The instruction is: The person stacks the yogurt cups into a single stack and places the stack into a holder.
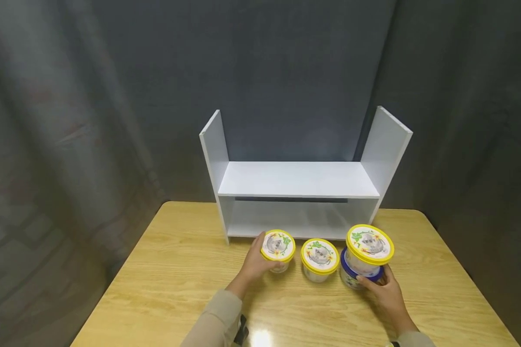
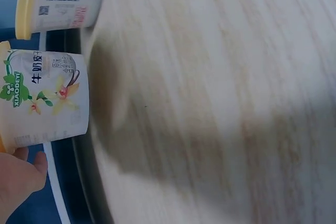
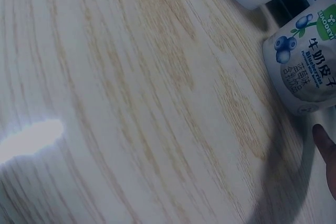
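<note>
In the head view my left hand (image 1: pixel 257 260) grips a yellow-lidded tub (image 1: pixel 278 245) at its left side, thumb in front and fingers behind. That tub's flower-printed side (image 2: pixel 50 98) faces the left wrist view. My right hand (image 1: pixel 386 295) holds a blue-lidded tub (image 1: pixel 350 278) from the right and front, the thumb across its rim. Blueberries are printed on this tub's wall (image 3: pixel 299 61) in the right wrist view. Another yellow-lidded tub (image 1: pixel 370 244) sits on top of the blue lid. Between the hands stands a third yellow-lidded tub (image 1: pixel 319 259).
Just behind the tubs is a white two-tier shelf (image 1: pixel 299 179) with tall side panels. It stands on a wood-grain table (image 1: pixel 178 255). Dark curtains (image 1: pixel 286 72) hang behind and to both sides.
</note>
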`<act>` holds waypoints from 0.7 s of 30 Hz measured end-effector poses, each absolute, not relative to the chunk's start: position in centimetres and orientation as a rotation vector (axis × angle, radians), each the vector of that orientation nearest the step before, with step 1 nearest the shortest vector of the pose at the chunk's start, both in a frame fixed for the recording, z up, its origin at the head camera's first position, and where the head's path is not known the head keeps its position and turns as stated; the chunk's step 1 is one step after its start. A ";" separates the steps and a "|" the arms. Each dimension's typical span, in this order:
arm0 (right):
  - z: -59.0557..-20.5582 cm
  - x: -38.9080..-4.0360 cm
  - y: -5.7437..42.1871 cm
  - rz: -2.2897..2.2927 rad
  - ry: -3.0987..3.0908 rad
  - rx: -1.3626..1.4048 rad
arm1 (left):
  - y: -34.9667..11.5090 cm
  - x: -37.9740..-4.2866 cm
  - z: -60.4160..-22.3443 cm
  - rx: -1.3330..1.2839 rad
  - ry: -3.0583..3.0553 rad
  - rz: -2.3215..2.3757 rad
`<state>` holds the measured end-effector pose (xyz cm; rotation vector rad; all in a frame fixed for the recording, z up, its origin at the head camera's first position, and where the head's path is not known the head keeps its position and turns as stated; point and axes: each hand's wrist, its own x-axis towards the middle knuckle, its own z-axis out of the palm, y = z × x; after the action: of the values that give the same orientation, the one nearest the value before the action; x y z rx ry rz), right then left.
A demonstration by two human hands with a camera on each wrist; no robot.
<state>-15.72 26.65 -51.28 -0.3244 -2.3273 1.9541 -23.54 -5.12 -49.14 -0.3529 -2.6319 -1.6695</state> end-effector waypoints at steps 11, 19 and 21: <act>-51.1 -15.6 26.8 1.940 -2.348 -0.329 | -4.7 -23.5 -46.9 -0.378 -2.627 -1.694; -51.2 -15.8 26.6 1.961 -2.323 -0.306 | -4.7 -23.4 -45.2 -0.423 -2.612 -1.693; -51.3 -15.8 26.7 1.962 -2.322 -0.302 | -4.5 -23.4 -44.7 -0.443 -2.607 -1.692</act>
<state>-15.84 26.70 -51.32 -0.3017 -2.3218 1.9619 -23.36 -4.53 -44.68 -0.4431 -2.6068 -1.6922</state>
